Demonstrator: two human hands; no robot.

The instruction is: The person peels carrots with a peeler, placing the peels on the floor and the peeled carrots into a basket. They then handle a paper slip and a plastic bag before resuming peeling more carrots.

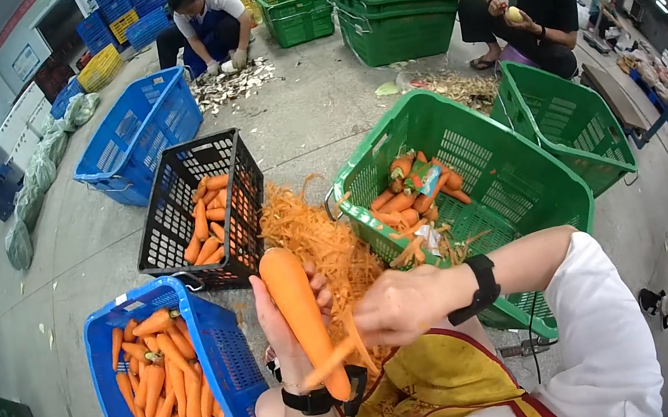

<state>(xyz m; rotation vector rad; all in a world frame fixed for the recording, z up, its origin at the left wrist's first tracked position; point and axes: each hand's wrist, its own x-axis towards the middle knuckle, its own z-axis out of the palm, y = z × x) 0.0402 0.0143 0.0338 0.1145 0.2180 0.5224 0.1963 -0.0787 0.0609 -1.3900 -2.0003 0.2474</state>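
Note:
My left hand is wrapped round a large peeled-looking carrot, which stands tilted in front of me. Close beside the carrot, my right hand is closed and slightly blurred; what it grips is not clear. A narrow orange strip crosses the lower end of the carrot, near the right fingers. Beneath both hands spreads a heap of carrot peelings on the floor. Whole carrots fill a blue crate at my left.
A black crate with carrots stands ahead left; a large green crate with carrots and scraps is at my right. Beyond are an empty-looking blue crate, another green crate, stacked green crates and two people working low down.

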